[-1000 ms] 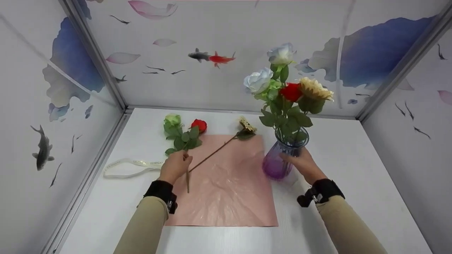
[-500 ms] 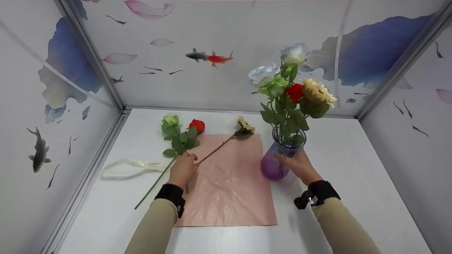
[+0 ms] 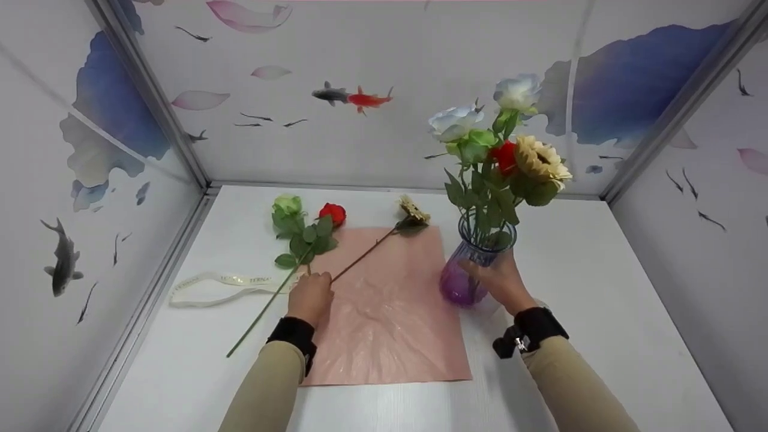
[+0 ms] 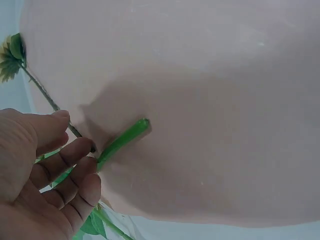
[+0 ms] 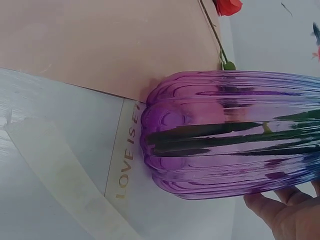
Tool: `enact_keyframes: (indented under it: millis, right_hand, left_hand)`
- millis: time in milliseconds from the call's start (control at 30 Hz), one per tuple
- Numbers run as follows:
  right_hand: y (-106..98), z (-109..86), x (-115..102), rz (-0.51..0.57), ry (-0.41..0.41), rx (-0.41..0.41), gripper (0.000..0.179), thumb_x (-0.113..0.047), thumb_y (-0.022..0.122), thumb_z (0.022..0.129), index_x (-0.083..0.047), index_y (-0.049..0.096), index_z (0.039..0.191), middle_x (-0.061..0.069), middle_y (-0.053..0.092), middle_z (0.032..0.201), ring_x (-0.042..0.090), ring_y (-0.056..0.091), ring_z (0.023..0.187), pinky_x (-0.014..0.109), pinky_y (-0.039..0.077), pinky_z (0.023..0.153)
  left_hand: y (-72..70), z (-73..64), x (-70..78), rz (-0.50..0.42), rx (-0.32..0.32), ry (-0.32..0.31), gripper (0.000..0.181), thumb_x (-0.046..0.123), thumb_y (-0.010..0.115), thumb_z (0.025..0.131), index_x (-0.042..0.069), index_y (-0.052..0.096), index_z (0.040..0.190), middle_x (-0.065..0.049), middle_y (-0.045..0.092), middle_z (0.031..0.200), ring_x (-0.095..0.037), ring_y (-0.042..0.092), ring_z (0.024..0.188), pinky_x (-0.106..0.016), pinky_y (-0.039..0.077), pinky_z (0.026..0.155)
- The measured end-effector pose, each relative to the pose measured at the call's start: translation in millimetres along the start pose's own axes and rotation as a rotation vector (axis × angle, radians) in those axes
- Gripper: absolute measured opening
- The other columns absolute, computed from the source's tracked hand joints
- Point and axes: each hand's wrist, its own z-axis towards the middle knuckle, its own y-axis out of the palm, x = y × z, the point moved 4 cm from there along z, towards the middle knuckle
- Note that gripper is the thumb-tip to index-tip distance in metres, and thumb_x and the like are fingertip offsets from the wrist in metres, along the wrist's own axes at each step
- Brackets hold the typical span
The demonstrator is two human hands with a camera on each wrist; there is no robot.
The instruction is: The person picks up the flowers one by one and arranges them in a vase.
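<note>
My right hand (image 3: 501, 282) grips a clear purple-blue glass vase (image 3: 462, 282), thumb across its near side. In the vase stand two pale blue roses (image 3: 457, 123), a red rose (image 3: 504, 157) and a cream sunflower (image 3: 540, 161). My left hand (image 3: 311, 297) hovers low over the pink wrapping paper's (image 3: 396, 312) left edge. In the left wrist view its fingers (image 4: 82, 172) are loosely bent, with a gap to the thumb, close to a lying sunflower's stem (image 4: 42, 92) and a thicker green stem (image 4: 127, 137). A green rose (image 3: 287, 205) and a red rose (image 3: 332, 213) lie beyond the hand.
A white lettered ribbon (image 3: 204, 300) lies looped on the table at left. Another ribbon (image 5: 127, 160), printed in gold, lies by the vase base in the right wrist view. Patterned panels (image 3: 360, 150) rise behind and at both sides of the white table (image 3: 600, 312).
My left hand has moved right, then down toward me, baring the green rose's stem, which now slants across the ribbon. The vase, still in my right hand, has turned, and its flowers have swung right.
</note>
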Motion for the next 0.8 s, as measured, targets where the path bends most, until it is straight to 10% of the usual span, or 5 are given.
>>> enact_keyframes:
  millis: [400,800]
  right_hand:
    - [1.3,-0.1,-0.4,0.012,-0.027,0.012,0.096,-0.029,0.084,0.087,-0.012,0.018,0.154,0.018,0.039,0.155,0.035,0.034,0.148,0.057,0.025,0.121]
    - [2.6,-2.3,-1.9,0.048,-0.073,0.031,0.092,-0.022,0.084,0.086,-0.01,0.021,0.152,0.018,0.042,0.152,0.033,0.038,0.145,0.052,0.027,0.121]
  left_hand:
    - [3.2,-3.9,-2.3,0.037,0.032,0.002,0.021,0.01,0.075,0.093,-0.003,0.067,0.107,-0.021,0.068,0.096,-0.039,0.069,0.082,-0.05,0.058,0.066]
    - [7.3,-1.5,-5.1,0.002,-0.028,-0.015,0.01,0.001,0.062,0.091,-0.002,0.069,0.084,-0.018,0.067,0.081,-0.038,0.068,0.075,-0.051,0.057,0.064]
